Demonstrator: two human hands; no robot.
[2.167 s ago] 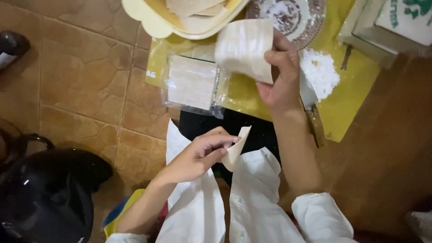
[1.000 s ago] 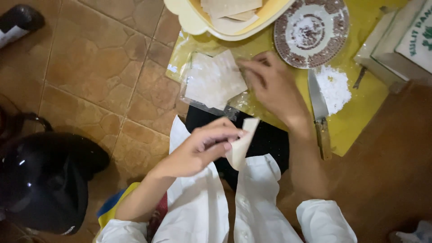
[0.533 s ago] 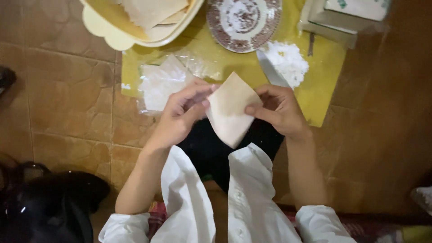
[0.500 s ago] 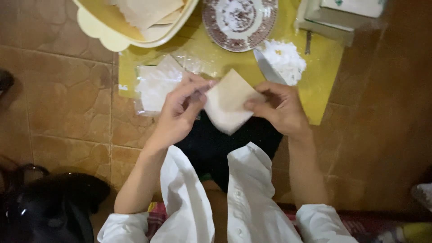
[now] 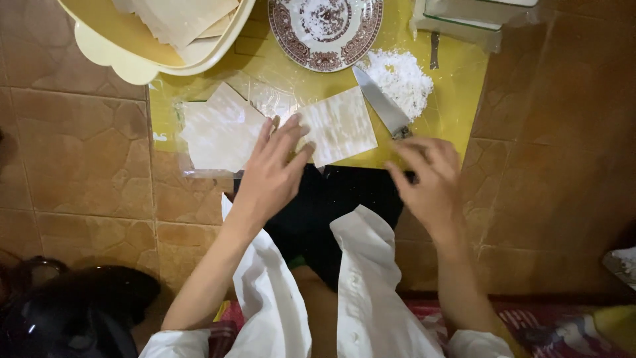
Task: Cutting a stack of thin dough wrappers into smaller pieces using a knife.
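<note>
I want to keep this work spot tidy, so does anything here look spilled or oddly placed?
Yes. A loose pile of white flour lies straight on the yellow mat, not in a dish, and the knife rests with its blade against it. The patterned plate is dusted white too. The square wrapper lies flat under the left hand.

The person wears a white button-up shirt, its two front panels hanging open and apart, with small buttons along one edge. The sleeves are rolled or pushed up near the elbows, leaving both forearms bare. The left hand (image 5: 268, 176) and right hand (image 5: 430, 182) are bare, without gloves.
</note>
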